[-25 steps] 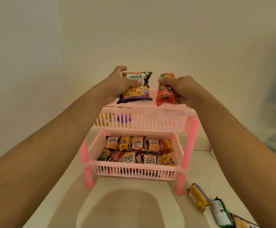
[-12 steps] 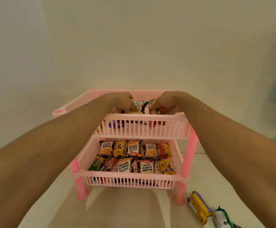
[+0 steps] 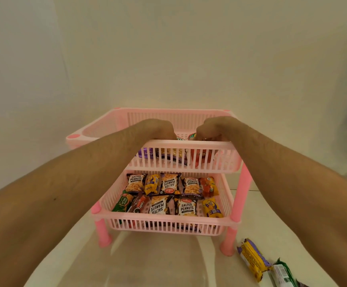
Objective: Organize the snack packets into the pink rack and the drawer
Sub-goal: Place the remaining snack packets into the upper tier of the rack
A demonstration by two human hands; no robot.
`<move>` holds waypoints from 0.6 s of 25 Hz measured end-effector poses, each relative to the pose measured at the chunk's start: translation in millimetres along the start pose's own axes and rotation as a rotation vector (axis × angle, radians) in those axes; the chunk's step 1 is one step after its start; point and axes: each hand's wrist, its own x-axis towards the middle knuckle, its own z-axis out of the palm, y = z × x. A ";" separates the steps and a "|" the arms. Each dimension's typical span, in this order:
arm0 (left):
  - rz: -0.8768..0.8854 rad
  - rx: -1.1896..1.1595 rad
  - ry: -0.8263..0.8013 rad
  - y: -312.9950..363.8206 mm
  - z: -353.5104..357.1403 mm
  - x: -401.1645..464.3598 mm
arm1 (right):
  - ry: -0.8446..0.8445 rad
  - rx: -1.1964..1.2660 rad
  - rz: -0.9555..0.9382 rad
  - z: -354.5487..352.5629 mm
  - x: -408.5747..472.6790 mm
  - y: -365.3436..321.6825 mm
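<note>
Your rack [image 3: 191, 145] is glossy pink plastic: two slatted rectangular trays on round pink legs [image 3: 240, 200], the walls cut into thin vertical bars. The lower tray [image 3: 164, 223] holds crinkly foil packets in two rows, several flat pillow-shaped peanut packs [image 3: 186, 207] printed "SALTED PEANUTS", with a green pack [image 3: 124, 203] at the near left and a yellow one [image 3: 212, 208] at the near right. Through the bars of the top tray [image 3: 189, 162] you can make out a purple pack [image 3: 145, 153], a peanut pack and a red pack [image 3: 199, 157]. The rack stands on a smooth pale counter [image 3: 147, 262] with a soft sheen, against a plain cream wall [image 3: 168, 59]. Near the front right leg, a yellow-and-purple bar [image 3: 251, 258] and a green wrapper [image 3: 282, 273] lie on the counter, touching end to end. Both your hands reach over the near rim into the top tray, just beside each other: the left hand [image 3: 158, 129] has its fingers curled down onto the peanut pack, the right hand [image 3: 214, 128] curled onto the red pack, though the rim hides the fingertips, so you cannot tell whether either grasp holds or has let go
</note>
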 end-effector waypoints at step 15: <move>-0.011 0.164 -0.071 -48.4 -10.0 11.6 | 0.013 -0.016 -0.034 -1.5 8.7 8.8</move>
